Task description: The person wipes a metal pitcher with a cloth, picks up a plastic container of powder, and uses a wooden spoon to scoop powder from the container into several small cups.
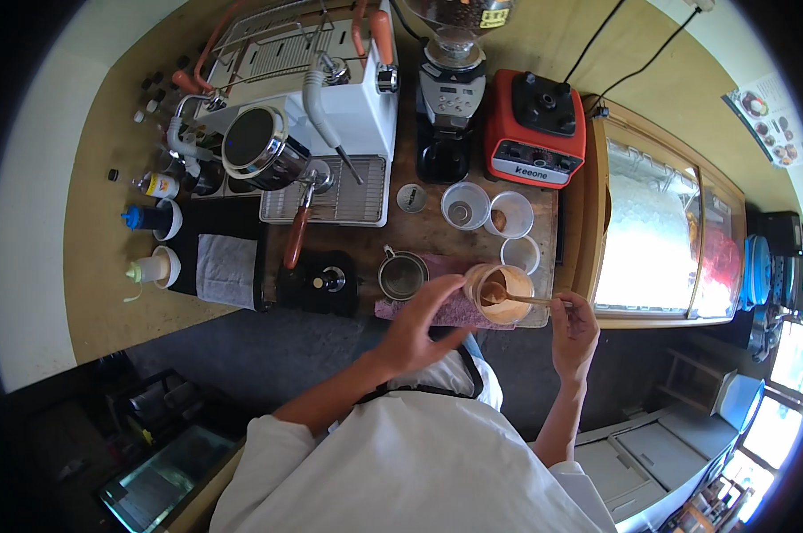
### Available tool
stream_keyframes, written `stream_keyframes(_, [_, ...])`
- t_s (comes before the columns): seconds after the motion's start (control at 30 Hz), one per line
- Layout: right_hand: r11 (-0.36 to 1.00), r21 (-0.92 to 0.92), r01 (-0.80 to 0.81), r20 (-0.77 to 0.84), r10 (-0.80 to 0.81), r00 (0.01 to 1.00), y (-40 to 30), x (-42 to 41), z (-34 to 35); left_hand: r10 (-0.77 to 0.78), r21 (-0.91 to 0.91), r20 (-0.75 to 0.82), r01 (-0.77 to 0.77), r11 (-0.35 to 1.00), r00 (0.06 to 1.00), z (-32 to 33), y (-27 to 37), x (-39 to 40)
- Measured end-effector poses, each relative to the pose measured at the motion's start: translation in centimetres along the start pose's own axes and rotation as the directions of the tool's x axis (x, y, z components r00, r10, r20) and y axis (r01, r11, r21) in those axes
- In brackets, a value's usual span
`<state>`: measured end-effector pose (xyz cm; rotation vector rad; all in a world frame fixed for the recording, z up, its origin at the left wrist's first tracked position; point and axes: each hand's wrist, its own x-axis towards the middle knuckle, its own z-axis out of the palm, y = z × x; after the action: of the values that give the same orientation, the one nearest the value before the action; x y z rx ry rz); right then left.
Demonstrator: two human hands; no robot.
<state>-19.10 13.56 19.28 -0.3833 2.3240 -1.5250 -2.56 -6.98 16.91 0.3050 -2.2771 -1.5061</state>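
Observation:
My right hand (574, 333) pinches the handle of a spoon (538, 301). Its bowl carries brown powder and is inside the mouth of a clear tub (513, 313) coated with orange-brown powder. To the left of the tub is my left hand (418, 333), fingers spread and slightly blurred. Its fingertips are close to the rim; whether they touch it, I cannot tell. Just behind the tub stands a small clear cup (521, 254). A clear plastic cup (512, 213) farther back has some brown powder at its bottom, and another clear cup (466, 205) stands beside it.
A metal pitcher (402, 276) stands by the pink towel (468, 314). Behind are a white espresso machine (355, 100), a coffee grinder (451, 100) and a red blender base (536, 143). A portafilter handle (297, 236) juts forward. At right, a wood-framed display case (588, 266) borders the counter.

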Motion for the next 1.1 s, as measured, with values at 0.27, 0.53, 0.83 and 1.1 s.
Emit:
stream_keyframes(0.27, [0.993, 0.091, -0.071, -0.027, 0.074, 0.997, 0.8, -0.4, -1.3, -0.09, 0.408, 0.136, 0.027, 0.913, 0.987, -5.0, -6.1, 10.3])
stream_keyframes(0.53, [0.845, 0.525, -0.106, -0.062, 0.163, 0.985, 2.1, 0.2, -3.8, -0.21, 0.545, 0.312, 0.007, 0.839, 0.927, -1.1, -12.6, 14.5])
stream_keyframes(0.83, [0.586, 0.805, -0.095, -0.088, 0.276, 0.957, 4.0, 3.9, -3.4, -0.119, 0.392, 0.253, 0.011, 0.92, 0.96, -0.2, -14.1, 14.3])
stream_keyframes(1.1, [0.547, 0.832, -0.091, -0.094, 0.301, 0.949, 6.7, 8.2, -0.6, -0.125, 0.363, 0.186, 0.05, 0.93, 0.974, -1.6, -13.0, 13.7])
